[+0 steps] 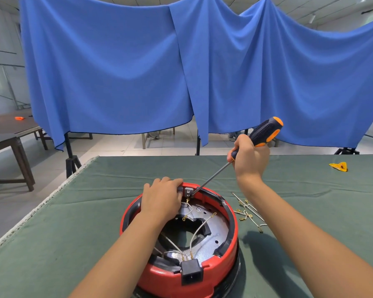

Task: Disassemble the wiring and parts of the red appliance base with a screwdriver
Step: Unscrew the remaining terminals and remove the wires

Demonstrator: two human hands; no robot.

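On the green cloth-covered table (116,211), under a wide blue fabric backdrop (181,72), sits the round red plastic appliance base (230,244), turned open side up. Inside it shows a silvery metal plate (215,233) with a dark cut-out in the middle, crossed by thin white wires (199,229) ending in brass-coloured terminals. A black plug socket (191,274) is set in the near rim, and a small grey connector block (188,191) sits at the far rim.

Over the far-left rim lies the left hand (162,198), its fingers curled down over the edge and touching the grey block beside them. Above and to the right, the right hand (249,157) is closed round the black-and-orange screwdriver (265,132), gripping low on the handle. The metal shaft slants down and to the left, its tip meeting the grey block at the base's far rim, just beside the left fingertips.

Right of the base, on the cloth, lies a loose pile of removed white wires with brass terminals (248,214). Farther right rests a small yellow object (339,166).
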